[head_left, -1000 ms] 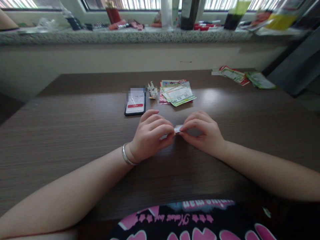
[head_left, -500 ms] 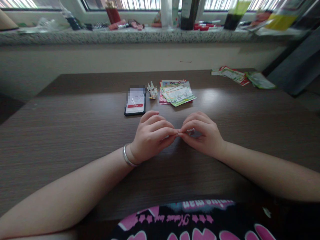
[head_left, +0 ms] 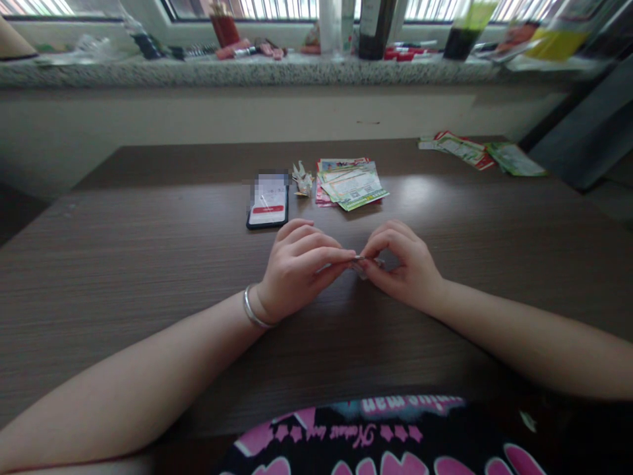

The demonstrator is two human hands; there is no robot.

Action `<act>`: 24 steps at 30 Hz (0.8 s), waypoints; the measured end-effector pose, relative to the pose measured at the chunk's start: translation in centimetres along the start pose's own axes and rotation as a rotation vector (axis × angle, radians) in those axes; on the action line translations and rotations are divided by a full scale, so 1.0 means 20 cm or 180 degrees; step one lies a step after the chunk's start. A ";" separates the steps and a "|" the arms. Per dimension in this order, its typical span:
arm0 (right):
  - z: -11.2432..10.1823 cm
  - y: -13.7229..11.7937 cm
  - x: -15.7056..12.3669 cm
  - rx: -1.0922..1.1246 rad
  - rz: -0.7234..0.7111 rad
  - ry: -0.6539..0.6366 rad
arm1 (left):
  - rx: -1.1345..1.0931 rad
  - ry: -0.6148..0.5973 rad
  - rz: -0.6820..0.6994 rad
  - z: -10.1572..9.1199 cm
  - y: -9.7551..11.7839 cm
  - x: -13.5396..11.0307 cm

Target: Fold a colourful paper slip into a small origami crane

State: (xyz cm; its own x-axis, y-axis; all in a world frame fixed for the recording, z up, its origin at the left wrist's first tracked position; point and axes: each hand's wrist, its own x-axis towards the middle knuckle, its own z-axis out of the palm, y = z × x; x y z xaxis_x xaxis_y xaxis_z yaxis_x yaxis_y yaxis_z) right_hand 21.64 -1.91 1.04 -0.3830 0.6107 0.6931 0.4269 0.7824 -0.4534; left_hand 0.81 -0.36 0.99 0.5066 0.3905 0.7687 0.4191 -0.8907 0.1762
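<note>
Thumb and fingers of my left hand (head_left: pixel 301 267) pinch one end of a small folded piece of paper (head_left: pixel 359 265). My right hand (head_left: pixel 403 260) pinches the same piece from the other side, its thumb and index finger making a ring. Most of the paper is covered by the fingertips, so its full shape is hidden. Just beyond my hands lie a phone (head_left: pixel 268 210) with a lit screen, a small folded paper figure (head_left: pixel 302 180) and a stack of printed paper slips (head_left: pixel 353 183).
More printed slips (head_left: pixel 465 150) lie at the table's far right. Behind the brown table (head_left: pixel 148 264), a granite windowsill (head_left: pixel 277 71) carries a dark bottle (head_left: pixel 373 30), a red jar (head_left: pixel 223 30), pens and other clutter.
My fingertips have shifted slightly on the folded paper, and the fingers of both hands have spread a little. More of the paper shows below them.
</note>
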 end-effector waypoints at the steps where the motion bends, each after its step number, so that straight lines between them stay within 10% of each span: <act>1: 0.00 0.00 0.00 0.0012 0.0005 0.0010 | -0.0009 0.0007 0.0000 0.00 0.00 0.00; 24: 0.00 0.01 0.01 -0.0039 -0.0191 -0.0082 | -0.0015 -0.0043 -0.0047 0.00 0.02 0.01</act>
State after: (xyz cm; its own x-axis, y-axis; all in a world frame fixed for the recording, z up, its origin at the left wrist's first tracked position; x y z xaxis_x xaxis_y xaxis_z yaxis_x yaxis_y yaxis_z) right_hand 21.63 -1.59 1.01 -0.4291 0.5656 0.7042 0.4124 0.8163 -0.4044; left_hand 1.06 -0.69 1.22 0.5105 0.4066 0.7577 0.4231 -0.8859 0.1904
